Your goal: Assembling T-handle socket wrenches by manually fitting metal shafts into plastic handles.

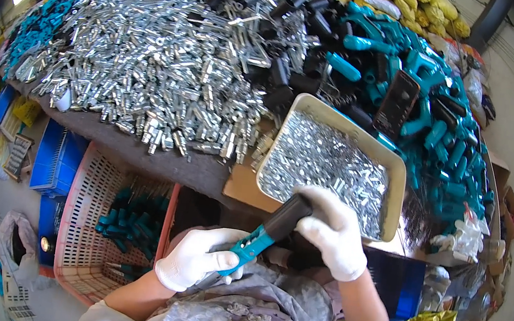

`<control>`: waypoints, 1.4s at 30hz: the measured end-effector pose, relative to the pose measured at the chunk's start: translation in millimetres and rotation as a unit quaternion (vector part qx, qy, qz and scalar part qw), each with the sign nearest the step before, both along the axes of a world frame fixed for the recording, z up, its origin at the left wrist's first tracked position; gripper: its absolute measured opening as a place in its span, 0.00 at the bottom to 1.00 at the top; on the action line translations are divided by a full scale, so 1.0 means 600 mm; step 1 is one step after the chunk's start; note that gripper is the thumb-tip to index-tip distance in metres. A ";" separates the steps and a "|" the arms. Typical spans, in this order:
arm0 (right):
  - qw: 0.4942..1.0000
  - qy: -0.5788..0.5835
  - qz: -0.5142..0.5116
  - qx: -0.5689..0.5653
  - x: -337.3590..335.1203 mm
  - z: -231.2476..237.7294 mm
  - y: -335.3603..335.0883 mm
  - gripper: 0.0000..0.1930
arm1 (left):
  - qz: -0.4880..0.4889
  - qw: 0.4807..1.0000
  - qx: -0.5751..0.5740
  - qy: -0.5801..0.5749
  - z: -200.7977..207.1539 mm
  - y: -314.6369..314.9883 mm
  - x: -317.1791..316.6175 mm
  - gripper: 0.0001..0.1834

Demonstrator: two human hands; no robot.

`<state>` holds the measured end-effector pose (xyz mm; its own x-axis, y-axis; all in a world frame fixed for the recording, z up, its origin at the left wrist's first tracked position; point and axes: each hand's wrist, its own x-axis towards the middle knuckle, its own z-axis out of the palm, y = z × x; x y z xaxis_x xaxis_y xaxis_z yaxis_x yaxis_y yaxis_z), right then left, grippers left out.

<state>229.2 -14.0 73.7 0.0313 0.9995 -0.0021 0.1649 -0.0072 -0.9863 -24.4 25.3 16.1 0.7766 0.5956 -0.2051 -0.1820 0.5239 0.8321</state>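
In front of my lap, a teal tool body with a black sleeve (254,243) points up to the right. My left hand (202,256), in a white glove, is wrapped round its teal lower part, with the thumb across it. At the upper end, the black sleeve (287,218) lies between the thumb and fingers of my white-gloved right hand (335,232); the palm side is partly hidden. Just beyond that hand stands a cream tray (394,204) of small shiny metal pieces.
A large heap of metal parts (147,55) covers the bench (159,162). Teal handles (459,154) and black sleeves are piled at the right, with a phone (397,104) leaning there. At lower left, a pink basket (81,241) holds teal tools beside a blue crate (57,160).
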 end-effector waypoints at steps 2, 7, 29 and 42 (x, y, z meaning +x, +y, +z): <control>0.992 -0.110 0.049 0.031 0.006 -0.029 -0.039 0.24 | -0.069 0.997 -0.025 -0.013 -0.009 -0.005 0.017 0.31; 0.939 -0.306 -0.072 0.136 -0.021 -0.061 -0.120 0.34 | -0.106 0.994 0.029 0.030 -0.022 -0.027 0.061 0.36; 0.721 -0.615 -0.318 0.022 0.339 -0.131 -0.097 0.07 | -0.140 0.836 0.493 0.196 0.027 -0.099 0.172 0.30; 0.714 -0.574 -0.399 0.041 0.351 -0.117 -0.085 0.07 | -0.102 0.854 0.475 0.183 0.016 -0.092 0.148 0.31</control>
